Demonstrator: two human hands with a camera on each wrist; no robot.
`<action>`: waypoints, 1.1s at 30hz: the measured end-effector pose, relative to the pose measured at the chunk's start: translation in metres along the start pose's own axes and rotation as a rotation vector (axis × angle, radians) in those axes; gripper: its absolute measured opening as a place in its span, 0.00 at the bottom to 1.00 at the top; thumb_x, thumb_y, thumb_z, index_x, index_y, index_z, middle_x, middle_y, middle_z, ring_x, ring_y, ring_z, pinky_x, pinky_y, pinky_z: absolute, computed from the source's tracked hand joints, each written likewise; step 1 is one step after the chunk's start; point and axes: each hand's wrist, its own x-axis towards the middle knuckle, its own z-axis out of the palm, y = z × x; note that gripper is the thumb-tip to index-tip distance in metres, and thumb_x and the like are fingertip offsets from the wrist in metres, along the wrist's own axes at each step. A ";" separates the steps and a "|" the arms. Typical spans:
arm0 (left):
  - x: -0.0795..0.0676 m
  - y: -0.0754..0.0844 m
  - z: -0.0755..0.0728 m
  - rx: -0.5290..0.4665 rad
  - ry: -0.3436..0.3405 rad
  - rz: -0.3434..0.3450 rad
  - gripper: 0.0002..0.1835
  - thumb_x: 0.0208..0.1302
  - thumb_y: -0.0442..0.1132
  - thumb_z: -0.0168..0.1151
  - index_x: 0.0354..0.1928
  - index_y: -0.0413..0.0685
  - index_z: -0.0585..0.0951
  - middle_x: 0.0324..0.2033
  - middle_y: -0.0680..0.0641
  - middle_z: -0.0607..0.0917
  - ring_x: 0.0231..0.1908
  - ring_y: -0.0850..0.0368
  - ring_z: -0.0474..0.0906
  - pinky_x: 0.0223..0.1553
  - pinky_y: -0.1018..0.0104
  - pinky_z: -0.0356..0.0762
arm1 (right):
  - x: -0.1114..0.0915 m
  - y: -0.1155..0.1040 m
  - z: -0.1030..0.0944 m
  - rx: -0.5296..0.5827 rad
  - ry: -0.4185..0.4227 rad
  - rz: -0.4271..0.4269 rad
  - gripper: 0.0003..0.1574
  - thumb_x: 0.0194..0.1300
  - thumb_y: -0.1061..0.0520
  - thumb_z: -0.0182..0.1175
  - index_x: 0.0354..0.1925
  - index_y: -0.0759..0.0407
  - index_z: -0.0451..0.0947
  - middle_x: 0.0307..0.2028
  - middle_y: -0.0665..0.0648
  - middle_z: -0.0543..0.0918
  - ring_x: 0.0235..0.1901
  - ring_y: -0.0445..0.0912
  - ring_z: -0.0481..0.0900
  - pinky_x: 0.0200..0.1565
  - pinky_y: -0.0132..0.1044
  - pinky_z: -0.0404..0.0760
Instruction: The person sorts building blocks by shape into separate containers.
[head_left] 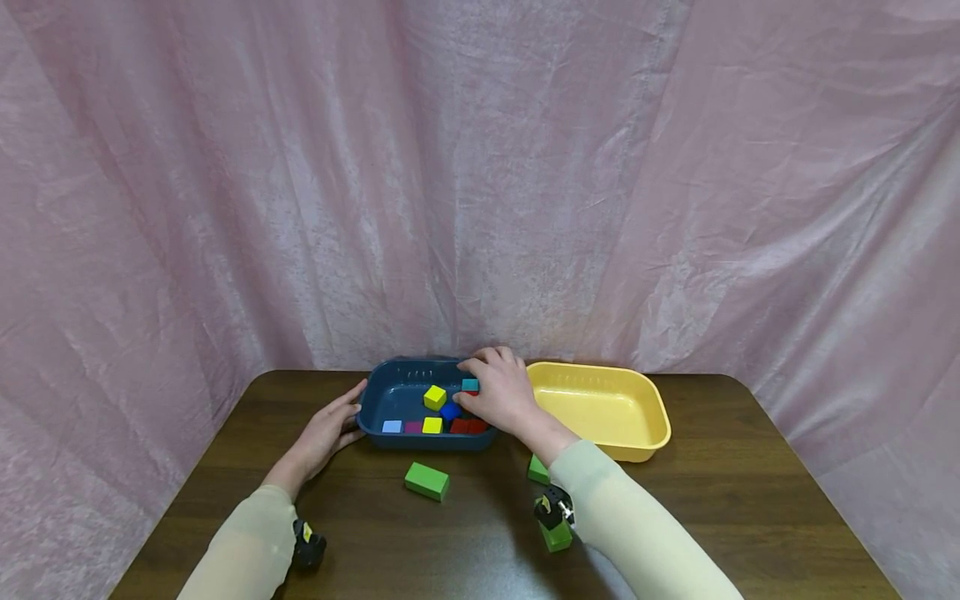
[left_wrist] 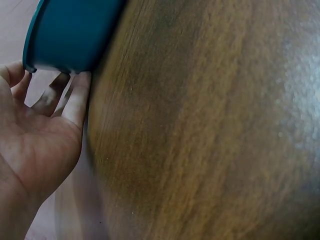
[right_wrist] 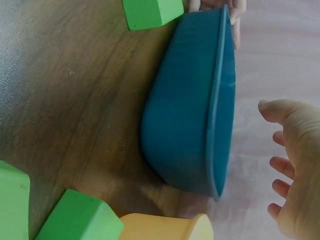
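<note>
A dark blue tub [head_left: 427, 442] holds several small coloured cubes, among them a yellow cube [head_left: 435, 397], a blue cube [head_left: 451, 412] and a light blue cube [head_left: 392, 427]. My left hand [head_left: 327, 433] touches the tub's left end; in the left wrist view its fingers [left_wrist: 76, 102] reach out against the outer wall and the rim. Over the tub's right side hovers my right hand [head_left: 504, 392], thumb and fingers apart. Nothing shows between them in the right wrist view. That hand partly covers a teal cube [head_left: 470, 385] and red cubes [head_left: 460, 426].
To the right stands a yellow tub [head_left: 600, 408], with no blocks visible inside. One green block [head_left: 427, 482] lies in front of the blue tub. Two more, a green block [head_left: 537, 470] and a green block [head_left: 557, 537], lie partly behind the right forearm. A pink curtain [head_left: 480, 183] hangs behind the table.
</note>
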 end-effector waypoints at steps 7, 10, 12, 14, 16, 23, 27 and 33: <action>0.000 0.001 -0.001 0.012 0.001 -0.002 0.30 0.83 0.47 0.43 0.82 0.64 0.52 0.81 0.45 0.47 0.75 0.39 0.57 0.69 0.42 0.63 | -0.006 -0.002 -0.016 0.013 0.024 -0.042 0.33 0.64 0.34 0.68 0.63 0.44 0.81 0.60 0.52 0.77 0.63 0.53 0.66 0.62 0.51 0.67; 0.000 0.002 -0.001 0.012 0.004 -0.004 0.30 0.83 0.47 0.43 0.82 0.64 0.52 0.81 0.45 0.47 0.74 0.40 0.58 0.69 0.43 0.63 | -0.009 -0.002 -0.021 0.013 0.045 -0.059 0.34 0.63 0.34 0.68 0.63 0.44 0.82 0.60 0.52 0.78 0.62 0.53 0.67 0.62 0.52 0.68; 0.000 0.002 -0.001 0.009 0.005 -0.005 0.30 0.83 0.47 0.43 0.82 0.64 0.52 0.81 0.44 0.48 0.74 0.40 0.58 0.69 0.43 0.64 | -0.012 -0.002 -0.025 0.013 0.059 -0.075 0.34 0.63 0.34 0.68 0.63 0.44 0.82 0.60 0.53 0.78 0.63 0.53 0.67 0.63 0.52 0.68; 0.000 0.002 0.000 0.006 0.007 -0.006 0.30 0.83 0.47 0.43 0.82 0.64 0.52 0.80 0.44 0.48 0.74 0.40 0.58 0.69 0.43 0.64 | -0.014 -0.001 -0.027 0.005 0.063 -0.089 0.34 0.64 0.33 0.68 0.63 0.43 0.81 0.60 0.52 0.78 0.63 0.53 0.66 0.63 0.52 0.68; 0.000 0.002 0.001 0.004 0.008 -0.005 0.31 0.83 0.46 0.43 0.82 0.63 0.51 0.80 0.44 0.49 0.74 0.40 0.58 0.69 0.43 0.64 | -0.017 -0.001 -0.030 0.001 0.068 -0.108 0.34 0.65 0.33 0.67 0.64 0.44 0.81 0.60 0.52 0.78 0.64 0.53 0.66 0.64 0.53 0.67; 0.001 0.002 0.002 -0.016 0.005 0.002 0.31 0.83 0.45 0.43 0.83 0.62 0.51 0.80 0.43 0.51 0.73 0.40 0.61 0.68 0.44 0.65 | -0.028 0.002 -0.043 0.023 0.095 -0.153 0.35 0.67 0.35 0.66 0.66 0.46 0.80 0.62 0.53 0.78 0.65 0.54 0.66 0.66 0.56 0.66; 0.002 0.001 0.002 -0.016 0.007 0.003 0.31 0.83 0.45 0.43 0.82 0.62 0.52 0.80 0.43 0.51 0.73 0.40 0.61 0.68 0.44 0.66 | -0.034 0.005 -0.050 0.044 0.102 -0.168 0.35 0.67 0.37 0.66 0.68 0.47 0.78 0.65 0.54 0.76 0.67 0.54 0.65 0.67 0.56 0.65; 0.002 0.001 0.002 -0.015 0.003 0.007 0.31 0.83 0.46 0.44 0.82 0.63 0.52 0.80 0.44 0.51 0.73 0.41 0.61 0.69 0.44 0.65 | -0.044 0.014 -0.057 0.078 0.120 -0.189 0.36 0.68 0.38 0.66 0.69 0.48 0.76 0.68 0.57 0.74 0.70 0.56 0.63 0.68 0.60 0.63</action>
